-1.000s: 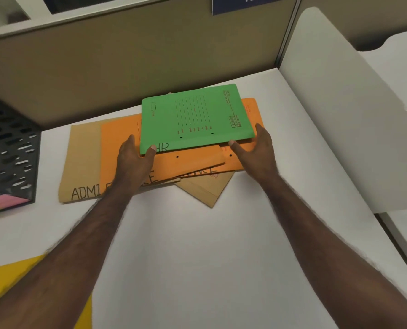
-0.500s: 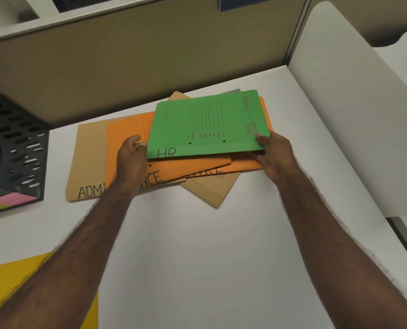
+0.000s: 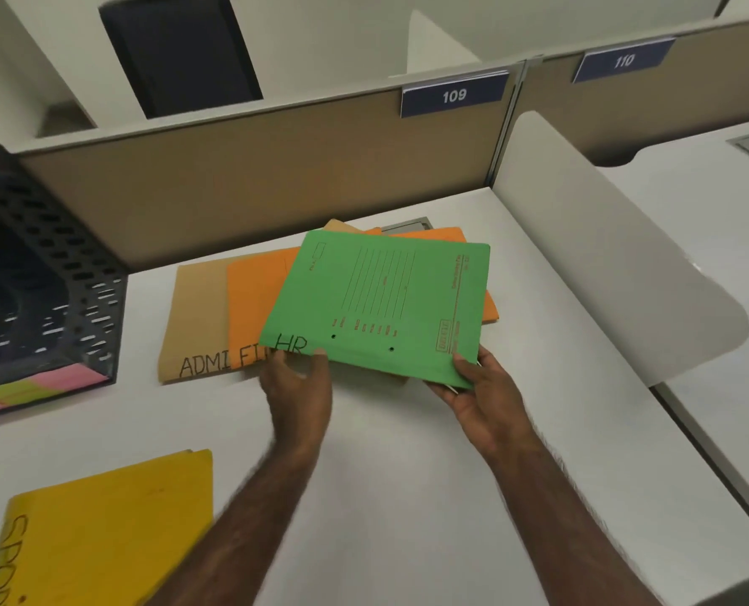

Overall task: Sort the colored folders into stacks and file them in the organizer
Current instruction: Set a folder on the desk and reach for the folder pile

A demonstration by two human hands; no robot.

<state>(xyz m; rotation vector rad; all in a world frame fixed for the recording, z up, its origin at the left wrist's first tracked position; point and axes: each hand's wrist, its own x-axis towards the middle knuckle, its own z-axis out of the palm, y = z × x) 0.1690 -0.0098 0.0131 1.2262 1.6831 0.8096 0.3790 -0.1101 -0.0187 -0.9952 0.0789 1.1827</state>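
Green folder (image 3: 377, 308), marked HR, is held lifted and tilted over the mixed pile at the back of the desk (image 3: 407, 496), its near long edge toward the person.

Head view: the right hand (image 3: 482, 395) is clamped on the near right corner, thumb on top, fingers (image 3: 440, 393) underneath. The left hand (image 3: 298, 387) is seen at the near left corner, fingertips touching the edge by the lettering; whether it is gripping or only steadying cannot be told. Orange folders (image 3: 254, 308) and a tan folder (image 3: 200, 317) marked ADMI are noted beneath, fanned leftward. A yellow folder (image 3: 110, 527) lies apart at near left. The black organizer (image 3: 45, 290) stands at far left, well apart. Bare desk between the hands and the yellow folder is judged ample for setting down; a white divider (image 3: 604, 264) closes off the right.
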